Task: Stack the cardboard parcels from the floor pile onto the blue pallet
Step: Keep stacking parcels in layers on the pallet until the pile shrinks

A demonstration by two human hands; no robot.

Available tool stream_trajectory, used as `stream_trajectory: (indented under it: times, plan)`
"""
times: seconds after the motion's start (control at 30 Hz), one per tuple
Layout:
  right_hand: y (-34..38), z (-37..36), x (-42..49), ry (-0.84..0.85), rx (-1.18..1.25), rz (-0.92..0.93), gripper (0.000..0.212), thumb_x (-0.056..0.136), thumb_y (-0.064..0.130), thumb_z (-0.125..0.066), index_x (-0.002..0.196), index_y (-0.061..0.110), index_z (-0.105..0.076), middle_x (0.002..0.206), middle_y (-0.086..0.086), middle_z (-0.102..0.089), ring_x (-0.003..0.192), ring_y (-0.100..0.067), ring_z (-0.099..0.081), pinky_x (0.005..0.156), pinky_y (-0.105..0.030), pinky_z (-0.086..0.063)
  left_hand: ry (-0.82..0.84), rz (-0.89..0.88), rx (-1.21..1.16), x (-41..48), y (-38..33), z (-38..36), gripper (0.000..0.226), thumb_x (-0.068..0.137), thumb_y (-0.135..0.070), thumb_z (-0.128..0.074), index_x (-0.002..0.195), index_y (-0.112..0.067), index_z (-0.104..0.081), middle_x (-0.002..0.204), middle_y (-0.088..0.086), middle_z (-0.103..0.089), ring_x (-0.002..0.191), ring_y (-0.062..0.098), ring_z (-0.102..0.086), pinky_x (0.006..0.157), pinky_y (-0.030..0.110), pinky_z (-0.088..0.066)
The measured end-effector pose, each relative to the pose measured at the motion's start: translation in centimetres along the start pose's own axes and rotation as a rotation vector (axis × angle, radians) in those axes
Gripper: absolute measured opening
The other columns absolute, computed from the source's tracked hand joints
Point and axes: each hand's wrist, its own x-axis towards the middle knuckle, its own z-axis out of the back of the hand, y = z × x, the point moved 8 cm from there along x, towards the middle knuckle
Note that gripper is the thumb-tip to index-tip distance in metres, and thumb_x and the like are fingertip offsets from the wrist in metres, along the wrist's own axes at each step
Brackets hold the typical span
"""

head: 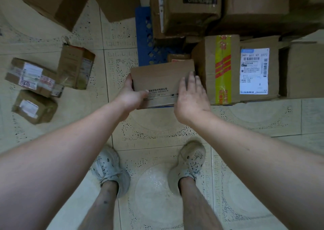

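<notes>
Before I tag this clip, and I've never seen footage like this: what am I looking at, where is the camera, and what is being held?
There is no machine here. A person wears one wide-angle camera on the head, so the picture looks down past both bare arms to their own shoes on a tiled floor. The left hand curls round the left edge of a brown cardboard parcel. The right hand lies with straight fingers against the parcel's right end. Behind the parcel a blue pallet shows, mostly covered by larger boxes. A box with yellow tape stands just right of the parcel. Several small labelled parcels lie on the floor to the left.
</notes>
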Motion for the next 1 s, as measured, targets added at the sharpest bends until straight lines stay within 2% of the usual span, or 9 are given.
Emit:
stream_trajectory:
  times: [0.07, 0.13, 0.23, 0.43, 0.63, 0.8, 0.9, 1.0]
  plan:
    - [0.0, 0.4, -0.2, 0.022, 0.016, 0.002, 0.074, 0.097, 0.013, -0.042, 0.153, 0.008, 0.005, 0.160, -0.015, 0.016, 0.148, -0.030, 0.011, 0.118, -0.037, -0.004, 0.010, 0.004, 0.052, -0.3, -0.2, 0.3, 0.076, 0.090, -0.016, -0.062, 0.149, -0.032, -0.016, 0.141, 0.000, -0.041, 0.129, 0.026, -0.042, 0.102, 0.039, -0.038]
    - [0.4, 1.2, -0.7, 0.032, 0.032, 0.019, 0.075, 0.097, 0.015, -0.045, 0.154, 0.010, 0.004, 0.161, -0.013, 0.013, 0.148, -0.029, 0.009, 0.118, -0.036, -0.006, -0.002, 0.041, 0.101, -1.0, -0.2, 1.2, 0.085, 0.090, -0.023, -0.063, 0.152, -0.032, -0.005, 0.156, 0.000, -0.025, 0.139, 0.026, -0.032, 0.110, 0.043, -0.030]
    - [1.7, 3.1, -1.7, 0.037, 0.025, 0.064, 0.076, 0.096, 0.018, -0.047, 0.154, 0.015, 0.002, 0.161, -0.011, 0.010, 0.148, -0.028, 0.008, 0.119, -0.037, -0.006, -0.032, 0.051, 0.204, -2.6, -1.0, 3.9, 0.086, 0.090, -0.031, -0.063, 0.152, -0.034, -0.003, 0.160, 0.000, -0.014, 0.144, 0.026, -0.021, 0.115, 0.046, -0.022]
    - [6.9, 8.7, -4.2, 0.059, -0.010, 0.119, 0.074, 0.097, 0.036, -0.048, 0.155, 0.020, -0.005, 0.162, -0.009, 0.006, 0.149, -0.027, 0.007, 0.120, -0.040, -0.005, -0.076, 0.030, 0.347, -7.3, -3.8, 13.0, 0.079, 0.091, -0.032, -0.061, 0.153, -0.030, -0.011, 0.159, 0.005, -0.019, 0.143, 0.028, -0.025, 0.114, 0.044, -0.025]
    - [15.3, 13.6, -7.2, 0.063, 0.009, 0.098, 0.068, 0.098, 0.036, -0.048, 0.155, 0.020, -0.014, 0.162, -0.009, -0.004, 0.149, -0.027, 0.000, 0.119, -0.041, -0.010, -0.112, -0.009, 0.399, -12.1, -4.7, 25.0, 0.075, 0.090, -0.035, -0.061, 0.152, -0.025, -0.020, 0.157, 0.005, -0.024, 0.142, 0.026, -0.028, 0.115, 0.041, -0.026]
    - [22.6, 13.6, -8.7, 0.093, 0.008, 0.108, 0.065, 0.097, 0.039, -0.048, 0.153, 0.020, -0.020, 0.161, -0.008, -0.012, 0.148, -0.027, -0.008, 0.118, -0.041, -0.015, -0.146, 0.047, 0.359, -14.5, -2.8, 34.0, 0.072, 0.090, -0.032, -0.061, 0.151, -0.024, -0.024, 0.153, 0.006, -0.033, 0.131, 0.031, -0.043, 0.107, 0.046, -0.039]
    - [26.2, 13.1, -8.7, 0.117, 0.027, 0.141, 0.065, 0.097, 0.039, -0.048, 0.152, 0.019, -0.020, 0.160, -0.007, -0.015, 0.147, -0.026, -0.010, 0.118, -0.041, -0.019, -0.158, 0.079, 0.322, -14.6, -1.2, 37.5, 0.070, 0.091, -0.027, -0.061, 0.151, -0.021, -0.025, 0.151, 0.010, -0.036, 0.135, 0.029, -0.040, 0.110, 0.034, -0.033]
    - [28.1, 13.1, -7.5, 0.120, 0.053, 0.140, 0.066, 0.096, 0.038, -0.049, 0.153, 0.021, -0.020, 0.160, -0.005, -0.016, 0.146, -0.025, -0.012, 0.117, -0.041, -0.021, -0.161, 0.102, 0.294, -13.9, -0.3, 39.5, 0.066, 0.093, -0.020, -0.058, 0.150, -0.017, -0.025, 0.151, 0.009, -0.037, 0.131, 0.028, -0.042, 0.091, 0.027, -0.037]
